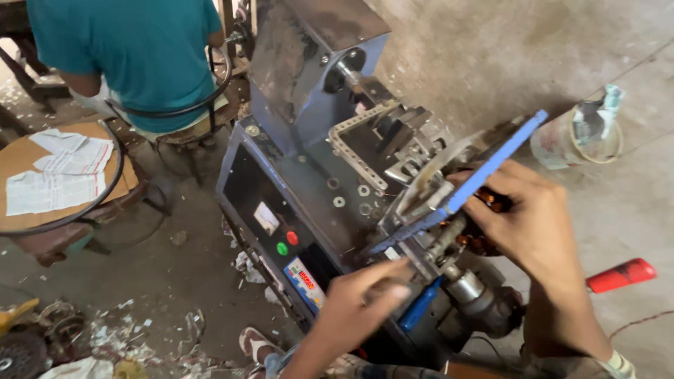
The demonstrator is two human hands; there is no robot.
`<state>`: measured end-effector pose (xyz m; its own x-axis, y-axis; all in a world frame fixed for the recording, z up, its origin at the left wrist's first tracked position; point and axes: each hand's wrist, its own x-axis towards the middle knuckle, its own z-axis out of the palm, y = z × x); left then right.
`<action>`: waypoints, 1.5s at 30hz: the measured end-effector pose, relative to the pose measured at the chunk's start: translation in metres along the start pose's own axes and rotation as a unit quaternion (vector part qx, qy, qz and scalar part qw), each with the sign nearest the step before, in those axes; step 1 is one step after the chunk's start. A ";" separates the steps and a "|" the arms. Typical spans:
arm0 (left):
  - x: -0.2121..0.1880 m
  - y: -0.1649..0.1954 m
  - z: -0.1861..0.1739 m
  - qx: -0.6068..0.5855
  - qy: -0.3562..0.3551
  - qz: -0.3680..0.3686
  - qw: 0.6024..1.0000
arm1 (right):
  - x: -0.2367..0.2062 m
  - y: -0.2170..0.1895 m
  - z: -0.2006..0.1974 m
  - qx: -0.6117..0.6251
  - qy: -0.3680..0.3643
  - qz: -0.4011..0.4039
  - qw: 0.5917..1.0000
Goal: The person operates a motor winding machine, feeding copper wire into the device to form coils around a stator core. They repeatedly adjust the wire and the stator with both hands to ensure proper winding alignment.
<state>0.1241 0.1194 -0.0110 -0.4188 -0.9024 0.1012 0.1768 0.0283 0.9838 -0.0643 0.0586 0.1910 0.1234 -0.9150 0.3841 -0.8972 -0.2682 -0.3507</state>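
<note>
The copper-wound coil part [484, 228] sits clamped at the near end of the grey winding machine [309, 140], under a long blue bar [491, 165]. The right hand [533, 224] cups it, its grip closed around the windings; the left hand [358, 309] has its grip narrowed on a blue handle [420, 305] below. Fingers lie close to the spindle and brackets, so a slip or sudden turn could pinch them or snag the wire. The copper looks dull orange, tightly packed. A red tool [621, 275] lies on the floor nearby.
</note>
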 end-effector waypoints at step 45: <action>0.058 0.014 0.047 -0.557 -0.007 -0.151 0.817 | -0.004 -0.012 0.004 -0.006 -0.002 0.032 0.999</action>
<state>0.0607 0.0871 0.0154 -0.6023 -0.7903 -0.1125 0.7604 -0.6109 0.2205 -0.0523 0.0645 0.1906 0.0682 -0.9315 0.3573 -0.9082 -0.2062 -0.3642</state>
